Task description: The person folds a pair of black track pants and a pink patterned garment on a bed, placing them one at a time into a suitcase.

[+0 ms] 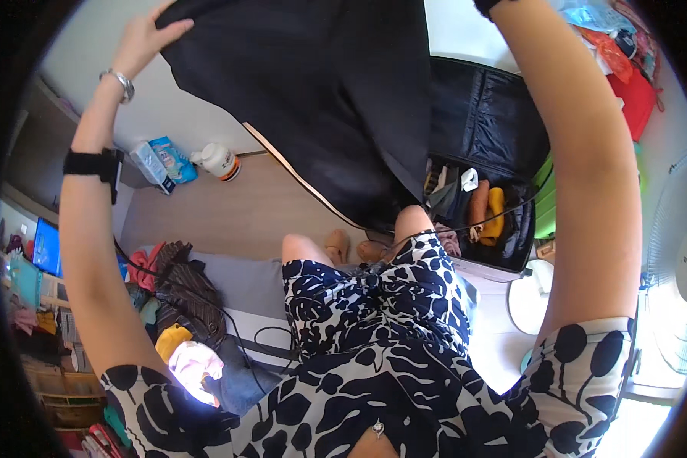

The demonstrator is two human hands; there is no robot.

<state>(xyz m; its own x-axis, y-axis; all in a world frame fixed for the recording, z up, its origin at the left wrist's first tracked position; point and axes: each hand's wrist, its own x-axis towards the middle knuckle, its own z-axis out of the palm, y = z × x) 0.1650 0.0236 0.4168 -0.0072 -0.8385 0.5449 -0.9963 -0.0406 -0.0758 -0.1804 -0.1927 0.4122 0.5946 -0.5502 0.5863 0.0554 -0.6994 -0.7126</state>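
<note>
Before the knees [414, 219], left fingers [177, 30] pinch smooth, draping black cloth [305, 84], right fingers unseen

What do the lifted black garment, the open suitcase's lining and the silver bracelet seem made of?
Black garment: probably smooth woven fabric, mostly matte; it drapes in soft folds.
Suitcase lining: likely thin synthetic fabric, slightly glossy, judging by sheen and creases.
Silver bracelet: apparently polished metal, from bright reflections.
</note>
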